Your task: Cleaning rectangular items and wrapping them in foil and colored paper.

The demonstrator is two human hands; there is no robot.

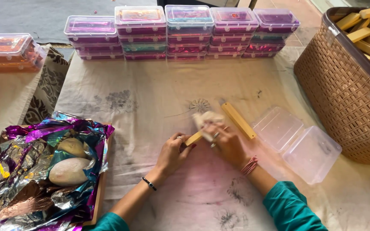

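Sleeves: teal cuffs (294, 207) at the bottom edge, both forearms reaching up over the cloth.
Table cover: pale cloth (150, 107) with faint purple stains and printed flower marks.
Left hand: left hand (173, 152) curled shut around the near end of a small wooden stick (194, 138); a ring on one finger, a dark bracelet at the wrist.
Right hand: right hand (225, 141) with fingers bent, pinching a crumpled white cloth (206, 119) against the far end of that stick; red thread wound at the wrist.
Stick held: lies between the two hands, just above the table cover, near its middle.
Second stick: a longer wooden bar (238, 120) lies flat just beyond the right hand, slanting away.
Open box: a clear plastic box (298, 143), lid flung open, to the right of the hands.
Foil: crinkled purple and silver foil (31, 171) on a tray at left, with two pale oval stones (68, 171) in it.
Basket: brown woven basket (343, 98) at far right holding more wooden bars.
Far row: stacked lidded boxes (189, 32) with pink and purple contents; orange-filled boxes (7, 51) at far left.
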